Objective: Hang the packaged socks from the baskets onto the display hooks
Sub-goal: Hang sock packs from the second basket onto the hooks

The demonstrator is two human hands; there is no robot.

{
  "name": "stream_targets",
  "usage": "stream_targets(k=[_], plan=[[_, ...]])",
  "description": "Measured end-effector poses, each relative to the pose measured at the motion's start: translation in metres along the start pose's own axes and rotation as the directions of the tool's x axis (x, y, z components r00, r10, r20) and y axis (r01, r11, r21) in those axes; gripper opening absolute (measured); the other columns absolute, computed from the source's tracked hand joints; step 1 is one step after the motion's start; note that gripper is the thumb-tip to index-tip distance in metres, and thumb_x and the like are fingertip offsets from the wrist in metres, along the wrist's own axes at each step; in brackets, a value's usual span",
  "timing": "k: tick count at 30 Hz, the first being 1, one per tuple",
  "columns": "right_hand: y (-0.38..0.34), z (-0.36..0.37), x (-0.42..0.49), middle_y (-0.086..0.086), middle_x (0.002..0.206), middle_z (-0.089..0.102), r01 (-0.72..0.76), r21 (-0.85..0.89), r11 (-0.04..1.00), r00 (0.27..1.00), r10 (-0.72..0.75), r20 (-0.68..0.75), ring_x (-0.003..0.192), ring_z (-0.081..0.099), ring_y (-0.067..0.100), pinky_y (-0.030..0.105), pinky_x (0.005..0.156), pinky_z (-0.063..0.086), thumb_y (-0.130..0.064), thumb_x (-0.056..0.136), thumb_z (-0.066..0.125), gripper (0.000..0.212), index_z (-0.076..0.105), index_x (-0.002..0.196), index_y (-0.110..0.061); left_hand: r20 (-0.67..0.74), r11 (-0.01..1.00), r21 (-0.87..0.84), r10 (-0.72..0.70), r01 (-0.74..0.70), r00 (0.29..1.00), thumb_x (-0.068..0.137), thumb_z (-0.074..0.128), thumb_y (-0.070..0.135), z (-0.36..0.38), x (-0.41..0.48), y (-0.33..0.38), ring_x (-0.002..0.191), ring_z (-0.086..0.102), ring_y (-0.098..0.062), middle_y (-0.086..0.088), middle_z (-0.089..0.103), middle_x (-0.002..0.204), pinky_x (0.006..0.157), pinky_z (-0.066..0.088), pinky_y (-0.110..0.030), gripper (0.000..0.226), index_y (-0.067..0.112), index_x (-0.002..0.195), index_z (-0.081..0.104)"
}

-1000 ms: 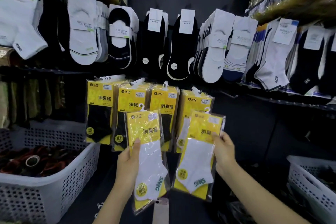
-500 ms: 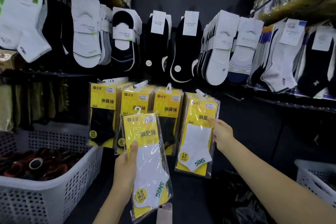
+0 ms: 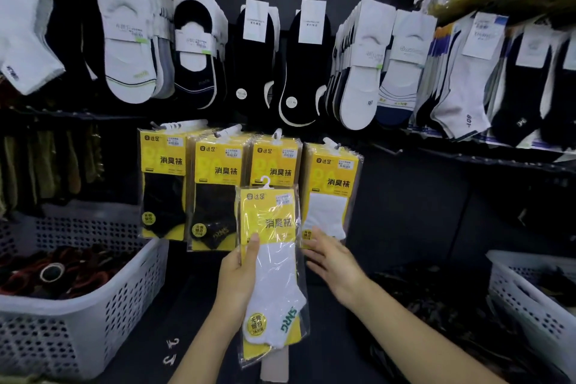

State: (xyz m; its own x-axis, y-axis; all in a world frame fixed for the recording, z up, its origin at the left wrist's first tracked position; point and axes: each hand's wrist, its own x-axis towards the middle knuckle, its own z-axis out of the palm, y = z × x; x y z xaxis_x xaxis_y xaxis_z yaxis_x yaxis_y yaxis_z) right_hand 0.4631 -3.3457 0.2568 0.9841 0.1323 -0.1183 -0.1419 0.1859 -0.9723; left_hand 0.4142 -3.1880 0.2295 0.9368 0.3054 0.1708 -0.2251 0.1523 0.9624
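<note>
**Restocking a sock display, head view.** The left hand [image 3: 237, 280] grips one yellow-and-clear plastic packet of white ankle socks [image 3: 274, 259] by its left edge, thumb across the front. It holds the packet upright with the white plastic hanger hook [image 3: 265, 181] uppermost and free, presumably so the hook can slide onto a display peg without turning the packet. The packet is in the air, near the viewer, overlapping the lower row of hung packets. The right hand [image 3: 333, 262] is open, fingers extended, holding nothing. It lies just right of the held packet and at the lower edge of the rightmost stack; whether it touches either cannot be told. Its position suggests readiness to steady the packet or part the stack.

Counts:
- One packet in hand.
- Four stacks of matching yellow packets on the lower hooks: a first black-sock stack [image 3: 162, 171] at far left, a second black-sock stack [image 3: 218, 184], a third stack [image 3: 274, 162] largely hidden by the held packet, and a white-sock stack [image 3: 333, 184] at right. The white-sock stack is the likely destination, by colour match. Packets per stack cannot be counted.
- Two white perforated plastic baskets: the left basket [image 3: 103, 321] holds dark reddish items, and the contents of the right basket [image 3: 523, 312] are indistinct.
- Above, a far row of black and white socks on paper bands [image 3: 311, 22], too crowded to count.
</note>
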Motion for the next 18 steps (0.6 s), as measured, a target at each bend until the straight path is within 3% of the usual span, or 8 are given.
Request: stream_targets(k=[2, 4, 7, 11, 14, 18], plan=[[0.005, 0.009, -0.009, 0.005, 0.110, 0.071, 0.023, -0.023, 0.999, 0.994, -0.020, 0.107, 0.103, 0.066, 0.019, 0.032, 0.091, 0.052, -0.032, 0.094, 0.056, 0.025, 0.065, 0.110, -0.015, 0.038, 1.000, 0.010, -0.005, 0.005, 0.999, 0.091, 0.048, 0.043, 0.010, -0.003, -0.001, 0.064, 0.070, -0.011, -0.002, 0.074, 0.075, 0.047, 0.049, -0.017, 0.039, 0.011, 0.088, 0.070], [0.008, 0.010, -0.014, 0.007, 0.107, 0.073, 0.044, 0.023, 0.999, 0.992, -0.046, 0.113, 0.099, 0.069, 0.021, 0.031, 0.083, 0.056, -0.023, 0.093, 0.059, 0.022, 0.067, 0.109, -0.012, 0.063, 1.000, -0.008, -0.013, 0.014, 0.998, 0.091, 0.049, 0.042, 0.016, -0.006, -0.001, 0.065, 0.071, -0.011, -0.003, 0.075, 0.076, 0.048, 0.050, -0.017, 0.038, 0.010, 0.090, 0.069], [0.002, 0.001, -0.015, 0.012, 0.098, 0.074, 0.124, 0.032, 0.992, 0.990, -0.121, -0.076, 0.091, 0.070, 0.026, 0.040, 0.082, 0.055, -0.019, 0.090, 0.063, 0.019, 0.068, 0.102, -0.005, 0.117, 1.000, -0.016, 0.018, -0.016, 0.993, 0.084, 0.049, 0.050, 0.023, -0.010, -0.002, 0.078, 0.071, -0.012, 0.000, 0.075, 0.088, 0.056, 0.052, -0.016, 0.040, 0.019, 0.101, 0.068], [-0.018, -0.019, -0.007, 0.012, 0.091, 0.068, 0.254, 0.062, 0.965, 0.883, -0.205, -0.423, 0.081, 0.062, 0.024, 0.037, 0.076, 0.050, -0.020, 0.092, 0.061, 0.013, 0.065, 0.083, -0.012, 0.250, 0.997, 0.062, 0.020, -0.036, 0.968, 0.097, 0.037, 0.039, 0.033, -0.013, -0.003, 0.085, 0.069, -0.005, 0.013, 0.073, 0.094, 0.063, 0.053, -0.016, 0.027, 0.035, 0.110, 0.061], [-0.041, -0.028, 0.003, 0.007, 0.083, 0.062, 0.298, 0.081, 0.951, 0.842, -0.222, -0.491, 0.075, 0.056, 0.020, 0.034, 0.073, 0.047, -0.021, 0.091, 0.062, 0.016, 0.059, 0.079, -0.011, 0.302, 0.995, 0.094, -0.010, -0.019, 0.953, 0.100, 0.036, 0.035, 0.039, -0.015, -0.005, 0.090, 0.067, -0.001, 0.017, 0.072, 0.094, 0.066, 0.052, -0.014, 0.024, 0.043, 0.108, 0.057], [-0.061, -0.029, 0.019, -0.002, 0.068, 0.042, 0.351, -0.041, 0.935, 0.817, -0.327, -0.475, 0.063, 0.037, 0.012, 0.025, 0.060, 0.034, -0.020, 0.090, 0.062, 0.030, 0.045, 0.065, -0.016, 0.294, 0.993, 0.114, -0.022, -0.012, 0.956, 0.099, 0.036, 0.042, 0.044, -0.012, -0.008, 0.096, 0.064, -0.003, 0.016, 0.069, 0.100, 0.072, 0.053, -0.015, 0.021, 0.049, 0.108, 0.052]])
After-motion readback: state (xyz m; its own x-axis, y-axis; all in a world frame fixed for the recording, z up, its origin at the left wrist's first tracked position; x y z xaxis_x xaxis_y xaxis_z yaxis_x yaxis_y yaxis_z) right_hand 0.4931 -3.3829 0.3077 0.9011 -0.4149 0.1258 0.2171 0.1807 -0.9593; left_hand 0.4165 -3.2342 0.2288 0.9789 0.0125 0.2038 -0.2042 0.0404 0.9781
